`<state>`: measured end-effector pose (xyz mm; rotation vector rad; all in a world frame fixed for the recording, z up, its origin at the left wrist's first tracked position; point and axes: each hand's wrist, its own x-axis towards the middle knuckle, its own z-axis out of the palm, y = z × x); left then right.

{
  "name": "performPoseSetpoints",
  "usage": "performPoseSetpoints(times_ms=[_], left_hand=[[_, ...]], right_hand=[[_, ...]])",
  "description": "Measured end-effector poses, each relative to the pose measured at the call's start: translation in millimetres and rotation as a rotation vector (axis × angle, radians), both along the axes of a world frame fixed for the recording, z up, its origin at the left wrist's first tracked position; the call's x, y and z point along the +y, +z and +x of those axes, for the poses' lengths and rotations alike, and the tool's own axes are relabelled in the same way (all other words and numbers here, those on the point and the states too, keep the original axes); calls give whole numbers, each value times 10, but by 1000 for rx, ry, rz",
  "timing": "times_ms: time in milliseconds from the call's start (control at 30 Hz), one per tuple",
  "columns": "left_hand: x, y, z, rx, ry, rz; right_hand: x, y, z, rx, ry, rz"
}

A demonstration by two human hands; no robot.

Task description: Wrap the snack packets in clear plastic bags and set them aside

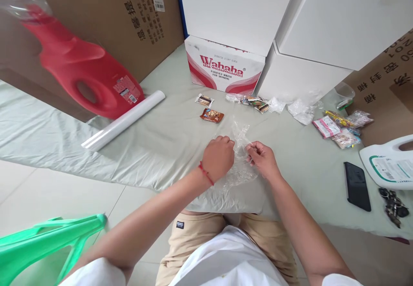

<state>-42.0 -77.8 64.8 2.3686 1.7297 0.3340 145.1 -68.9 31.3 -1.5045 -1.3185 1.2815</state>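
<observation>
Between my hands is a crumpled sheet of clear plastic film, spread over the cloth near the table's front edge. My left hand, with a red string at the wrist, is closed on the film's left side, its fingertips mostly hidden under the back of the hand. On the right side, my right hand pinches the film between thumb and fingers. Just beyond my left hand lie a brown snack packet and a small clear-wrapped snack, both untouched.
A roll of white film lies at left by a red jug. A Wahaha carton stands at the back. Toward the right are snack packets, a phone, keys and a white jug. A green stool stands below left.
</observation>
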Motion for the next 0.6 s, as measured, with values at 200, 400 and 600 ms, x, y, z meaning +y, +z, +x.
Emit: performPoseSetpoints(times_ms=[200,400,600], left_hand=[[187,-661,-44,-10,91,-17],[52,-755,-70,-20,182,64],[19,-705,-65,-61,231,99]], right_hand=[[-132,-157,329,-68,-180,18],[-408,-317,787,-203,-322,18],[-493,-272,1056,-522,-192,49]])
